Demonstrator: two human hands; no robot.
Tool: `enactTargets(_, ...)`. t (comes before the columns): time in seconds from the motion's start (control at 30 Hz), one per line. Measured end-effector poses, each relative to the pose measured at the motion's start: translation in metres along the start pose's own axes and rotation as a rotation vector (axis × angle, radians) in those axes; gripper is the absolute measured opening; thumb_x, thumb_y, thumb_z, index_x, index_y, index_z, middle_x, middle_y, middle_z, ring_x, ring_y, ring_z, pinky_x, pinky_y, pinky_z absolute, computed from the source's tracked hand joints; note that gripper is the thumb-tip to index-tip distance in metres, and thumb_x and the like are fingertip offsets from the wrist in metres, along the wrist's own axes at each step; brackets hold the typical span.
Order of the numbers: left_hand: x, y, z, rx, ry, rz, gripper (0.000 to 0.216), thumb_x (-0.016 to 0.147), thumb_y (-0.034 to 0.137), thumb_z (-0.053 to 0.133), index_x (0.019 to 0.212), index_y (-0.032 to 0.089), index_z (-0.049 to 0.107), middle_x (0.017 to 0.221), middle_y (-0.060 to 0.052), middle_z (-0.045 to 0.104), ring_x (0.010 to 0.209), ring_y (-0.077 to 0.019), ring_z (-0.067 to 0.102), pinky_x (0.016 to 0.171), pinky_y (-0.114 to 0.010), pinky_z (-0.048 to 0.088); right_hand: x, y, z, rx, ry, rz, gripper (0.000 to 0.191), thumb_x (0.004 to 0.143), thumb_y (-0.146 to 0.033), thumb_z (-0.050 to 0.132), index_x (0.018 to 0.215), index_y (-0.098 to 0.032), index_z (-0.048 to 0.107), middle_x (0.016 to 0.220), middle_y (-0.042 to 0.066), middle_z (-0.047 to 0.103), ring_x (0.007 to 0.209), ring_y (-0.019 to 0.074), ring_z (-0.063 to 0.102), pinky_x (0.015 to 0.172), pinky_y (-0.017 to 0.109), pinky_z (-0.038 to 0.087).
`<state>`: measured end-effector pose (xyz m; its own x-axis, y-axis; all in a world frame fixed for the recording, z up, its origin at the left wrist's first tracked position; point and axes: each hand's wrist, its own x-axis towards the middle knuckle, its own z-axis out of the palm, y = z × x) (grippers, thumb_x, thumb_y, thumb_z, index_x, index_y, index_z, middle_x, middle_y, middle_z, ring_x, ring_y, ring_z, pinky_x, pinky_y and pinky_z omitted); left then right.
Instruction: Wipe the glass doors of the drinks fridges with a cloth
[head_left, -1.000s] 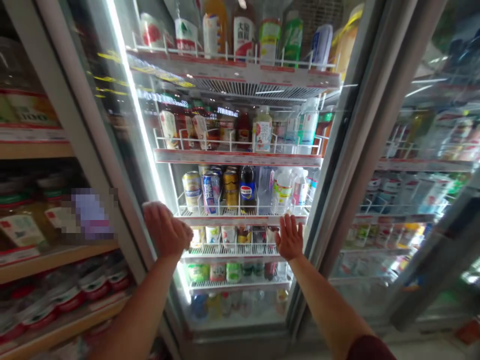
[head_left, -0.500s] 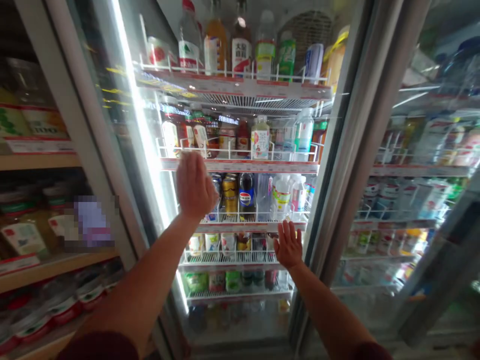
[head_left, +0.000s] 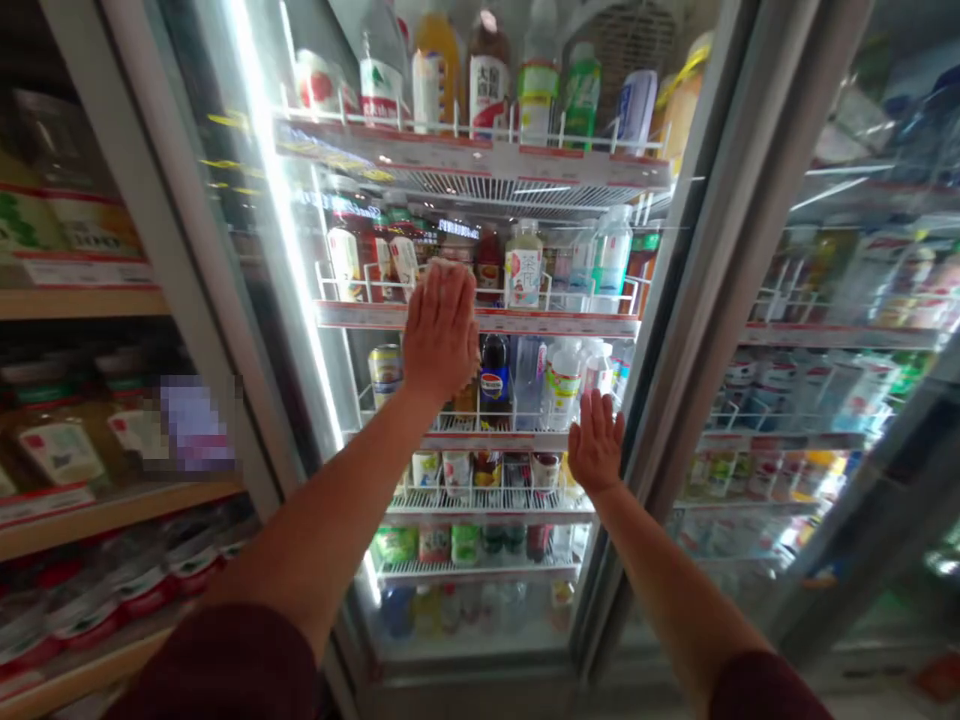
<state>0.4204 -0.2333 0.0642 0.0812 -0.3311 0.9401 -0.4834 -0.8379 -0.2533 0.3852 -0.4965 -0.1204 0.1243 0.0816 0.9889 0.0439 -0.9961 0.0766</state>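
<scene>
- Head view: the cola (head_left: 494, 375), behind the glass of a cooler door (head_left: 675, 330), is the landmark here.
- The left hand (head_left: 439, 335) is up and to the left of the cola, nearer the camera, with its back to the camera and its fingers straight and close together.
- Its grip is flat rather than curled: it has hold of a cloth (head_left: 475, 350), spread under the palm and showing past the fingertips and along the hand's right edge.
- The cloth is just left of the cola, at the glass, hiding part of the shelf behind. How hard it is pressed cannot be told.
- The right hand (head_left: 597, 445) is lower than the cola and to its right, near the door's right edge. Its fingers are extended and slightly apart, and it has hold of nothing. It looks laid on the glass, though full contact cannot be made out.
- A can (head_left: 386, 370) stands left of the cola, on the same shelf.
- A tea bottle (head_left: 524, 265) stands above the cola and slightly right.
- A light strip (head_left: 274, 200) runs far to the cola's left.
- Dark red sleeves (head_left: 225, 660) show below the cola, one to each side.
</scene>
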Motion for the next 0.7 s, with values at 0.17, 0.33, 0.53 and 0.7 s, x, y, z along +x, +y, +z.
enactTargets(0.17, -0.087, 0.058, 0.041, -0.081, -0.226, 0.483, 0.062, 0.097, 0.016, 0.044, 0.158, 0.024, 0.030, 0.164, -0.002, 0.033, 0.155, -0.0200, 0.019, 0.130, -0.043, 0.021, -0.006, 0.002, 0.011, -0.008, -0.023, 0.004, 0.069, 0.101, -0.024, 0.039, 0.163, -0.016, 0.012, 0.161, 0.016, 0.038, 0.153, 0.0279, 0.030, 0.125, 0.049, 0.017)
enactTargets(0.33, -0.065, 0.034, 0.026, -0.076, -0.198, 0.341, 0.063, 0.099, 0.020, 0.042, 0.159, 0.023, 0.027, 0.163, -0.005, 0.035, 0.156, -0.0223, 0.019, 0.131, -0.049, 0.012, -0.008, 0.004, 0.010, -0.037, -0.007, -0.021, 0.068, 0.101, -0.024, 0.040, 0.163, -0.015, 0.013, 0.160, 0.016, 0.040, 0.154, 0.0272, 0.027, 0.125, 0.047, 0.017)
enactTargets(0.53, -0.053, 0.037, 0.022, 0.015, 0.031, 0.026, 0.070, 0.098, 0.024, 0.045, 0.161, 0.013, 0.018, 0.164, -0.013, 0.030, 0.157, -0.0299, 0.009, 0.129, -0.054, 0.017, -0.005, 0.002, 0.008, -0.011, 0.027, -0.020, 0.068, 0.101, -0.024, 0.041, 0.163, -0.016, 0.016, 0.160, 0.016, 0.040, 0.153, 0.0272, 0.030, 0.124, 0.047, 0.019)
enactTargets(0.7, -0.119, 0.048, 0.034, 0.003, -0.125, 0.463, 0.068, 0.095, 0.016, 0.048, 0.159, 0.025, 0.028, 0.161, -0.004, 0.039, 0.154, -0.0180, 0.026, 0.130, -0.041, 0.013, -0.010, 0.004, 0.010, -0.011, 0.032, -0.019, 0.068, 0.100, -0.025, 0.044, 0.162, -0.017, 0.019, 0.158, 0.016, 0.044, 0.151, 0.0279, 0.033, 0.124, 0.048, 0.020)
